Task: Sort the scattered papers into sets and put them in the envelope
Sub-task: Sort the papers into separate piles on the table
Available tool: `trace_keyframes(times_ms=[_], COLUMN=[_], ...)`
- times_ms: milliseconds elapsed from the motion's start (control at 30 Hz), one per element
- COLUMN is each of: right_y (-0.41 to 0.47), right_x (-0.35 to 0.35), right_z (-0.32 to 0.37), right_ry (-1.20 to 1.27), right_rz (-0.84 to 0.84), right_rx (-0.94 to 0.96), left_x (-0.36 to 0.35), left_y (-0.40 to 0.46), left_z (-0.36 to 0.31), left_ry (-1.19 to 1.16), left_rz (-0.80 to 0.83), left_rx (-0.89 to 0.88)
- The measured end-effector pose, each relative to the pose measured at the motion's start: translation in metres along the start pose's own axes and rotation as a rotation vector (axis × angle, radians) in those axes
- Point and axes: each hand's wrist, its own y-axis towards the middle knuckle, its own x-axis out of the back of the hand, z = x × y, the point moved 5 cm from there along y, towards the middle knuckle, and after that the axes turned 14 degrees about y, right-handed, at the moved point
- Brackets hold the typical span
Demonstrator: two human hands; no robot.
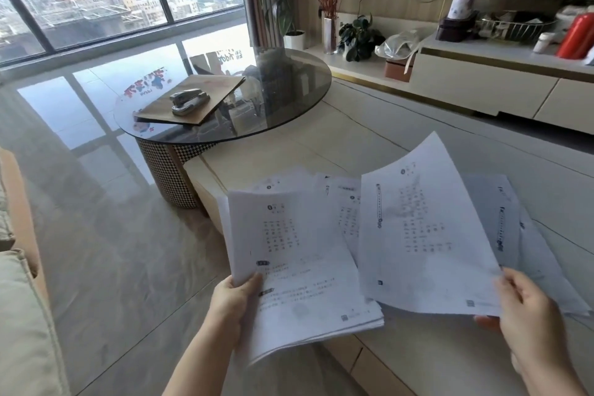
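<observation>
My left hand [233, 305] grips a stack of printed papers [299, 270] by its lower left edge, thumb on top. My right hand [522, 309] pinches a single printed sheet [421, 235] at its lower right corner and holds it lifted, its top curling up. More loose sheets [508, 212] lie under and beside it on the low cream table [418, 350]. A brown envelope [205, 96] lies flat on the round glass table [289, 100] further away, with a stapler [189, 101] resting on it.
A sofa cushion [22, 315] sits at the left edge. Glossy tiled floor [112, 219] lies between sofa and tables. A long cabinet [482, 80] at the right carries plants, a vase, a plastic bag, a wire basket and a red flask [577, 35]. Large windows fill the back left.
</observation>
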Motion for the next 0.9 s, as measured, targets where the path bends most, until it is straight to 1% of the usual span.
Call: trace_keyframes(times_ms=[167,267,367,433,567,733,800,900], right_y=[0.009,0.008,0.01,0.01,0.009,0.007,0.006,0.006], right_x=[0.023,0.026,0.036,0.044,0.052,0.068,0.071,0.068], right_z=[-0.017,-0.019,-0.018,-0.015,-0.003,0.005,0.004,0.002], right_ry=[0.037,0.066,0.055,0.062,0.033,0.115,0.124,0.104], right_rz=[-0.039,-0.031,-0.101,-0.154,-0.189,-0.282,-0.29,-0.256], right_rx=[-0.061,-0.086,-0.068,-0.048,0.005,0.011,-0.002,-0.023], left_x=[-0.022,-0.033,-0.037,-0.037,-0.039,-0.024,-0.015,-0.003], left_y=[0.001,-0.003,-0.007,-0.007,-0.009,-0.008,-0.007,-0.006], left_z=[0.001,-0.001,-0.004,-0.002,0.002,-0.005,-0.005,-0.004], left_ry=[0.107,0.133,0.154,0.149,0.096,0.009,-0.049,-0.124], left_rz=[0.054,0.034,0.01,0.002,0.032,0.035,0.061,0.07], left_rx=[0.004,-0.035,-0.074,-0.041,0.068,0.087,0.13,0.177])
